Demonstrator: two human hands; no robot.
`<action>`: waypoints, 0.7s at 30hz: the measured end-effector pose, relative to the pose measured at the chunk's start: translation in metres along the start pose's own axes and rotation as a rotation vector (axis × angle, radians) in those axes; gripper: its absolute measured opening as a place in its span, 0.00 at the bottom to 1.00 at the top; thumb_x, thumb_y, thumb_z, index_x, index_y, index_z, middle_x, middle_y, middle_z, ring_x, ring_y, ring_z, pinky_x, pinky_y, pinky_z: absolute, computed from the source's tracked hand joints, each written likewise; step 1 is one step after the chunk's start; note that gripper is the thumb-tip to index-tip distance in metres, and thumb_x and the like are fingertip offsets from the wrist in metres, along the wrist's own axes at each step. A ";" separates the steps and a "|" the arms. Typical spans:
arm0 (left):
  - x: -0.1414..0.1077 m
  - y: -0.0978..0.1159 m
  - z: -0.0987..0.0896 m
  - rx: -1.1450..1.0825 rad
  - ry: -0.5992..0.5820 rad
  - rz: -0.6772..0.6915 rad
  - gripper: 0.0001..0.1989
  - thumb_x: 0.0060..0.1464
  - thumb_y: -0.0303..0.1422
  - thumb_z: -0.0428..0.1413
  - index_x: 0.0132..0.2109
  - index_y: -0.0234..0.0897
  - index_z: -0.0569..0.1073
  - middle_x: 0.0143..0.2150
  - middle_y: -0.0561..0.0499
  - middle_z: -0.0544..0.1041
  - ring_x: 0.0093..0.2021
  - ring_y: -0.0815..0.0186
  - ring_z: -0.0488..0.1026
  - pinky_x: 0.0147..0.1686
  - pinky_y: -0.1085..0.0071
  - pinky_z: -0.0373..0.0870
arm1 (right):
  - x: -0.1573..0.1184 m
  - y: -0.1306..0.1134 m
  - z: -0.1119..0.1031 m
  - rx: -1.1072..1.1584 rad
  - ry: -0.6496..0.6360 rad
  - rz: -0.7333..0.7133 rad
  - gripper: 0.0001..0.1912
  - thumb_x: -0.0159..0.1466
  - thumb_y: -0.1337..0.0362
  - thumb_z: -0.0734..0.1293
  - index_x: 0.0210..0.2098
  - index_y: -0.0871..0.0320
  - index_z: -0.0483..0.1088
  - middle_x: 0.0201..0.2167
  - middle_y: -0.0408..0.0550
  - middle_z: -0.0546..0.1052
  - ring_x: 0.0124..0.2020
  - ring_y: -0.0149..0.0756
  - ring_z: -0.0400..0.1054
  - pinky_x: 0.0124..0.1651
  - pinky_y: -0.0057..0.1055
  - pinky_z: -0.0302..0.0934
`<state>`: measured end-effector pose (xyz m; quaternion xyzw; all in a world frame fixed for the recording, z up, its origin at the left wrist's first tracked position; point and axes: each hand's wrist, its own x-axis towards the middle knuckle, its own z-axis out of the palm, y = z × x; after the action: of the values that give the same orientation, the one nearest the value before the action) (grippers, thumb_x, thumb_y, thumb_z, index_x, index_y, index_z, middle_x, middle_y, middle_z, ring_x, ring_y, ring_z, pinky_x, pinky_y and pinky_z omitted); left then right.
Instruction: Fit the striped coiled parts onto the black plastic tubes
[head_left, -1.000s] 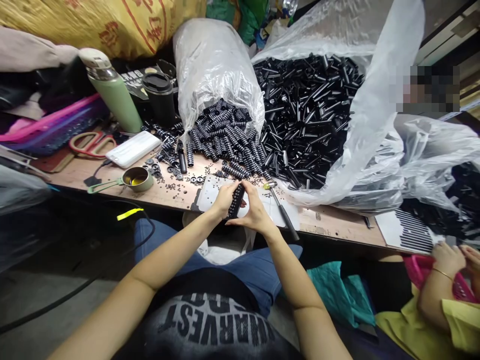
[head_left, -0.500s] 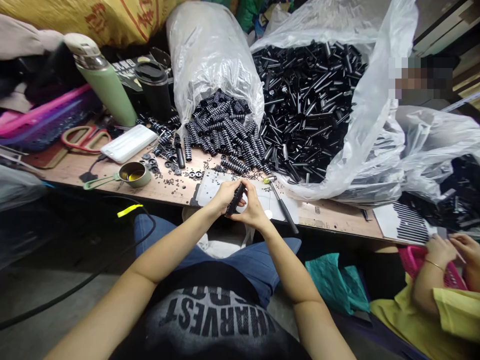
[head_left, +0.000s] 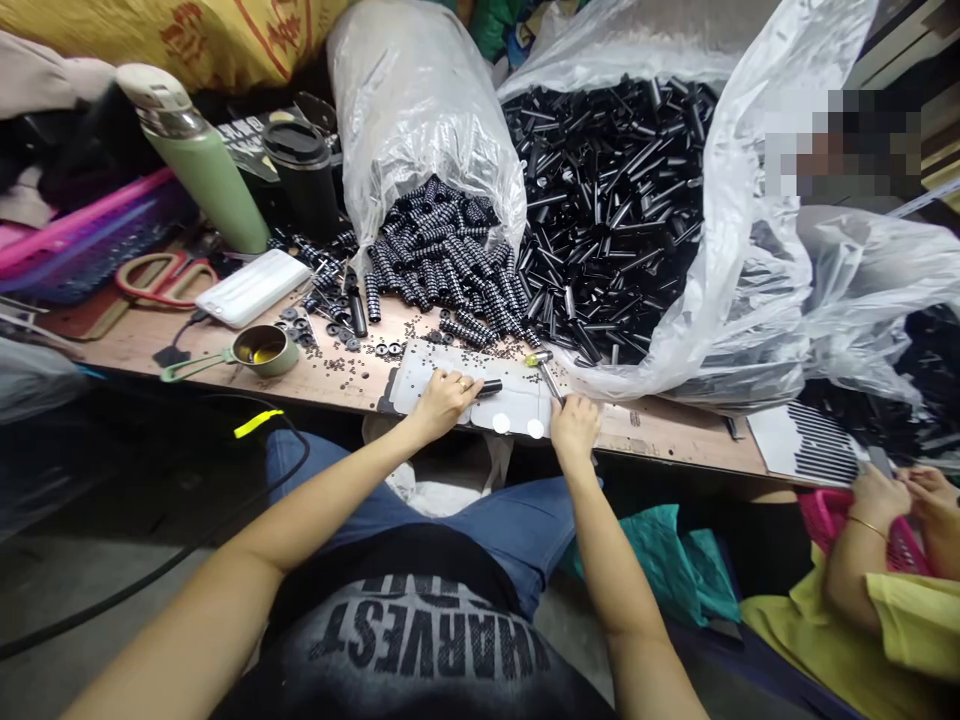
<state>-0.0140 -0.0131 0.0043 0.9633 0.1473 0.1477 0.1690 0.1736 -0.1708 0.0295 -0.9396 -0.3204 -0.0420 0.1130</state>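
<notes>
My left hand (head_left: pixel 442 405) is closed around a black tube (head_left: pixel 491 387), whose end sticks out to the right over a pale board (head_left: pixel 517 385) at the bench edge. Farther right, my right hand (head_left: pixel 576 428) wraps around the handle of a small hammer (head_left: pixel 550 378). The hammer lies slanted, its yellow-tipped head pointing away from me, and my fingers hide most of its grip. Two white discs (head_left: pixel 501 424) show on the board between my hands. Behind the board are ribbed black cylinders (head_left: pixel 450 255) spilling from a plastic bag (head_left: pixel 424 90).
Loose black tubes (head_left: pixel 615 210) fill a large open bag at the back right. Tiny rings, a green measuring cup (head_left: pixel 264 350), a white power bank (head_left: pixel 253 287), red scissors (head_left: pixel 166 278) and a green flask (head_left: pixel 199 165) stand left. A co-worker's hands (head_left: pixel 885 495) are at far right.
My hands have parted. The left now holds the black tube alone, low over the board, while the right has moved right and taken hold of the hammer handle.
</notes>
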 end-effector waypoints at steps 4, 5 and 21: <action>-0.001 -0.003 -0.004 0.086 0.016 0.030 0.21 0.61 0.22 0.41 0.58 0.35 0.67 0.47 0.38 0.74 0.47 0.54 0.68 0.45 0.54 0.58 | -0.012 0.014 -0.022 0.064 -0.108 -0.015 0.17 0.70 0.57 0.53 0.40 0.61 0.67 0.32 0.56 0.73 0.36 0.47 0.70 0.38 0.37 0.60; -0.001 -0.003 -0.004 0.109 0.027 0.034 0.21 0.61 0.22 0.41 0.58 0.35 0.66 0.47 0.38 0.74 0.47 0.54 0.69 0.45 0.54 0.58 | -0.020 0.011 -0.025 0.145 -0.102 -0.054 0.19 0.71 0.55 0.50 0.40 0.60 0.66 0.29 0.52 0.73 0.32 0.43 0.69 0.35 0.34 0.59; -0.005 0.045 0.035 0.212 0.000 0.006 0.29 0.61 0.32 0.39 0.65 0.17 0.53 0.66 0.28 0.56 0.68 0.50 0.50 0.64 0.51 0.47 | -0.082 -0.072 -0.043 0.119 -0.320 -0.388 0.19 0.72 0.56 0.49 0.38 0.58 0.65 0.25 0.46 0.73 0.23 0.33 0.66 0.27 0.26 0.49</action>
<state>0.0040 -0.0653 -0.0115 0.9762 0.1593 0.1318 0.0659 0.0640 -0.1745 0.0723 -0.8470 -0.5102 0.1051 0.1056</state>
